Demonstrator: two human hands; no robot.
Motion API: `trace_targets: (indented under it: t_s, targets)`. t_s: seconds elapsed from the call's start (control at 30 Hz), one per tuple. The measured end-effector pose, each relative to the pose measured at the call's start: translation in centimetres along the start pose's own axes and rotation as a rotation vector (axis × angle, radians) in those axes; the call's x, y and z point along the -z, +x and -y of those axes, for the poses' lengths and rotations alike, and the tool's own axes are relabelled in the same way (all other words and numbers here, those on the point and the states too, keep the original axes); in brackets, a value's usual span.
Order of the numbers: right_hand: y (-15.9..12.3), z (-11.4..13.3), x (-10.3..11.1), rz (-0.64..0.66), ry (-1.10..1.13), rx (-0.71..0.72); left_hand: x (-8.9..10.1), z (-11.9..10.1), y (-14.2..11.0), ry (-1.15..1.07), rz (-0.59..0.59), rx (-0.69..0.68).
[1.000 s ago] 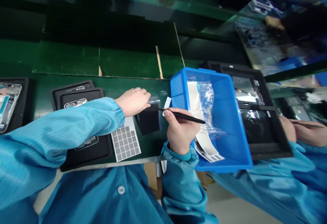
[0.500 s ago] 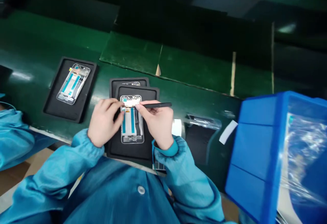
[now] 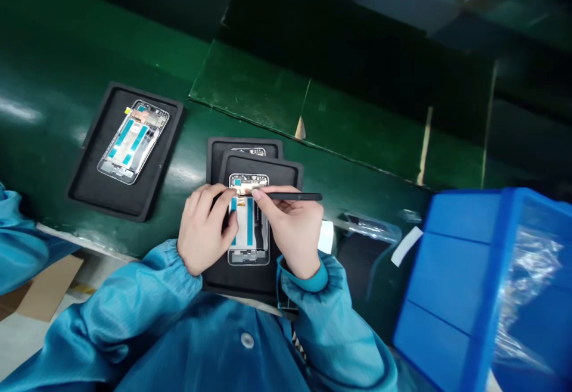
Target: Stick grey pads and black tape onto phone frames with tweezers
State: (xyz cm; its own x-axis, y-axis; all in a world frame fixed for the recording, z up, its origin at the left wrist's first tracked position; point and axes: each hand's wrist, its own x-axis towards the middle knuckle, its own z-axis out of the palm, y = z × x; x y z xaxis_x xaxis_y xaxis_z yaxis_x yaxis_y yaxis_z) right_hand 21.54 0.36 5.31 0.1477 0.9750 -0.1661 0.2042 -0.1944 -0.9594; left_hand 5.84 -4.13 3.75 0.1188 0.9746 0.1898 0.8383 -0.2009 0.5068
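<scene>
An opened phone [image 3: 243,231], its inner parts and blue strips showing, lies in a black tray [image 3: 286,173]. My left hand [image 3: 208,225] is at the phone's left edge, fingers curled, fingertips pressing on its upper part and the thumb near its side. In my right hand [image 3: 292,225] are slim black tweezers [image 3: 301,196], pinched between thumb and fingers over the phone's upper board. Their tips are hidden by the fingers. Beneath this tray a second black tray [image 3: 217,151] sticks out, with the top of another phone [image 3: 254,151] visible in it.
Another opened phone [image 3: 129,148] lies in a black tray [image 3: 84,192] to the left. At right stands a blue bin [image 3: 447,273] holding clear plastic [image 3: 527,279]. A white strip [image 3: 406,246] and a dark pouch [image 3: 357,255] lie beside it. A co-worker's blue sleeve [image 3: 15,237] shows at far left.
The view has shifted, so the trays and hands appear farther right and slightly lower. Both hands stay at the phone's upper part, with the tweezers still in my right hand.
</scene>
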Motion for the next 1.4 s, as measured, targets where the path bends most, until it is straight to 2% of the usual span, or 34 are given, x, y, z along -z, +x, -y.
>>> trace_targets:
  t_s: [1.0,1.2,1.3,1.4]
  targets:
    - [-0.1,-0.6,0.0,-0.015,-0.105,0.020,-0.1,0.1,0.0,0.048,-0.002,-0.034]
    - [-0.3,-0.3,-0.2,-0.003,-0.126,0.039,0.6,-0.2,0.2,0.191,0.032,-0.111]
    - [-0.8,0.6,1.4,-0.099,-0.089,0.060,1.1,-0.6,0.3,0.372,0.080,-0.188]
    - [-1.9,0.4,5.2,-0.309,-0.065,0.113,1.7,-0.9,0.3,0.531,0.107,-0.305]
